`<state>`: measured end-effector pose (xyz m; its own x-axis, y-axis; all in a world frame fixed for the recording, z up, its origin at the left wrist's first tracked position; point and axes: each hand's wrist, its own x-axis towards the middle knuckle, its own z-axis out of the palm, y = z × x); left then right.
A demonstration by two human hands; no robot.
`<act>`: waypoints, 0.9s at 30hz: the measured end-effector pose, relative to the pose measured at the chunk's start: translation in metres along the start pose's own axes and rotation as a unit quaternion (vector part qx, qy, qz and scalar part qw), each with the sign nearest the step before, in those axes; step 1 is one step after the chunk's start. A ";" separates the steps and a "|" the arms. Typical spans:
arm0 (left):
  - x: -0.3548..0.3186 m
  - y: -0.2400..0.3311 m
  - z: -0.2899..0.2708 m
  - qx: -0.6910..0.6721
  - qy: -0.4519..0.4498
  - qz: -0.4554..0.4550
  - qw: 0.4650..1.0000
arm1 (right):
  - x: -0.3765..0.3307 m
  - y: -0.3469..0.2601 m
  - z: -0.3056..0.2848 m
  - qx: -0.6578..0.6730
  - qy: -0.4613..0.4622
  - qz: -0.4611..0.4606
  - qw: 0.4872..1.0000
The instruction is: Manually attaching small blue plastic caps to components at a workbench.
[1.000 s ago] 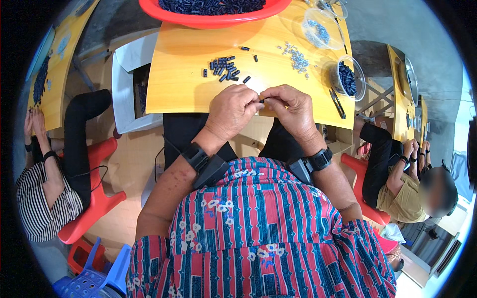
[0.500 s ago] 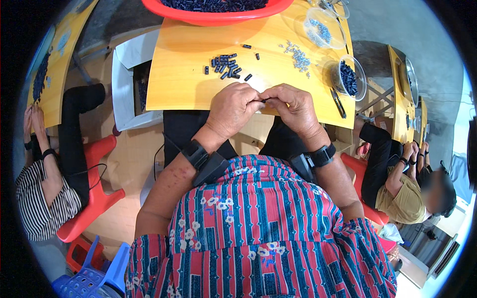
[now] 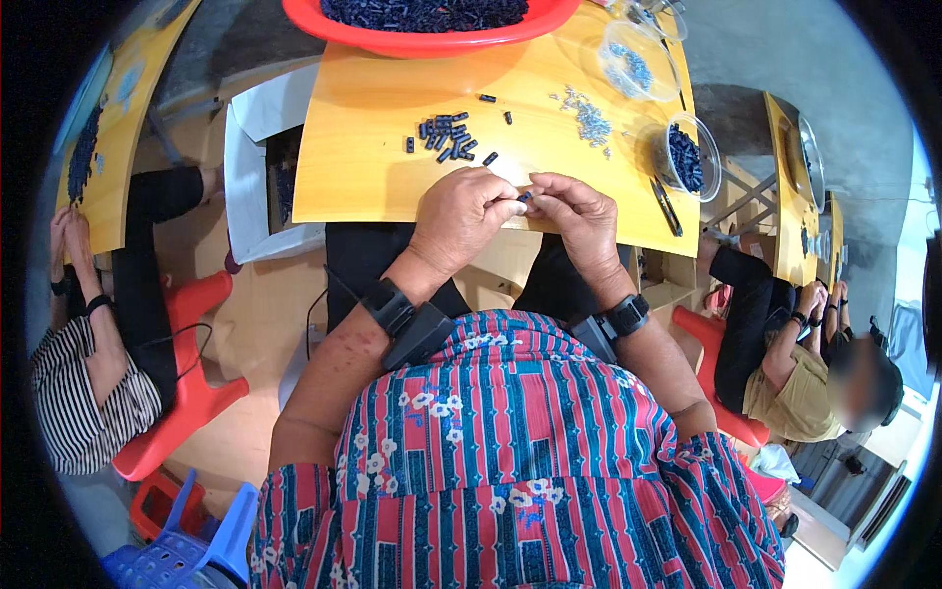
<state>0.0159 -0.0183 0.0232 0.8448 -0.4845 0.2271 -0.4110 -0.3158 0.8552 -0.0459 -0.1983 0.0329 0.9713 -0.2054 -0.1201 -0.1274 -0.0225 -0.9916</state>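
Note:
My left hand [image 3: 461,218] and my right hand [image 3: 581,218] meet at the near edge of a yellow wooden table [image 3: 373,167]. Their fingertips pinch one small dark blue cylindrical part [image 3: 525,196] between them. A loose pile of the same dark parts [image 3: 447,135] lies on the table just beyond my left hand. A scatter of small silvery pieces [image 3: 591,122] lies beyond my right hand. Both wrists wear black bands.
A red basin [image 3: 412,39] heaped with dark parts stands at the table's far edge. Two clear plastic tubs [image 3: 687,157] [image 3: 628,59] and a dark tool [image 3: 665,206] sit at the right. A white box [image 3: 255,187] is at the left. Other people sit on red stools on both sides.
My hands stay together at the table edge; the fingers have shifted slightly on the small part. The view has tilted a little.

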 end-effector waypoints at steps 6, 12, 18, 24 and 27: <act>-0.001 -0.001 0.000 -0.024 0.021 0.019 0.999 | 0.000 -0.005 0.003 -0.072 -0.028 -0.055 0.996; 0.001 0.000 0.000 -0.009 0.012 0.027 1.000 | 0.001 0.004 -0.001 -0.096 -0.031 -0.095 0.990; 0.000 -0.002 0.001 0.003 0.009 0.028 1.000 | 0.001 0.011 0.000 -0.160 -0.017 -0.172 0.972; -0.001 -0.004 0.006 0.038 0.023 0.063 0.997 | -0.004 0.006 -0.003 -0.190 -0.032 -0.177 0.965; -0.002 -0.003 0.005 0.058 0.021 0.070 0.996 | -0.005 0.003 -0.005 -0.205 -0.040 -0.172 0.963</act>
<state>0.0135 -0.0204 0.0175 0.7890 -0.4963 0.3622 -0.5610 -0.3412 0.7543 -0.0521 -0.2024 0.0304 0.9807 -0.0409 0.1913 0.1510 -0.4639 -0.8729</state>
